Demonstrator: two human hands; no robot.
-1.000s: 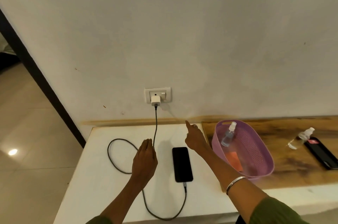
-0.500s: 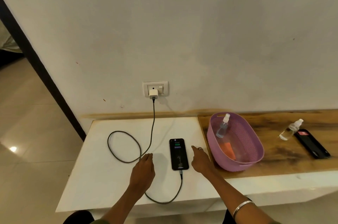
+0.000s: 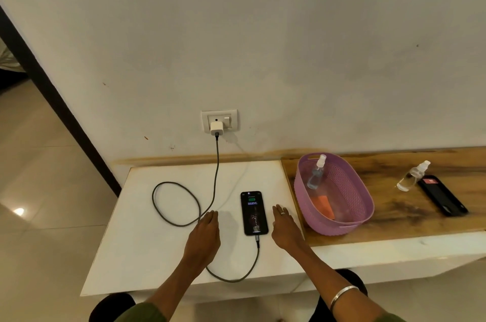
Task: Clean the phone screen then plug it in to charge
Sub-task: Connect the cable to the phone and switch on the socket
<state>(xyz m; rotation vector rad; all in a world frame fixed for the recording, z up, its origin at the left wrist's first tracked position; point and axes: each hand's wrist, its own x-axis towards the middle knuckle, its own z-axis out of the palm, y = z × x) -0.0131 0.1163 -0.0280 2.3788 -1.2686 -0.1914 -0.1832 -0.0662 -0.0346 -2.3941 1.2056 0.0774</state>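
Plainly the phone (image 3: 254, 213) is a thin, rigid slab with slick, breakable glass, so we judge it best gripped by its long edges, sparing the plugged cable (image 3: 216, 164) at its near end. It lies flat on the white table (image 3: 136, 243), screen lit, between our left hand (image 3: 205, 232) and right hand (image 3: 285, 229), both flat, relaxed and holding nothing.

Single head view, looking forward and down at bench (image 3: 163, 248) and wall (image 3: 263, 45) from close above.
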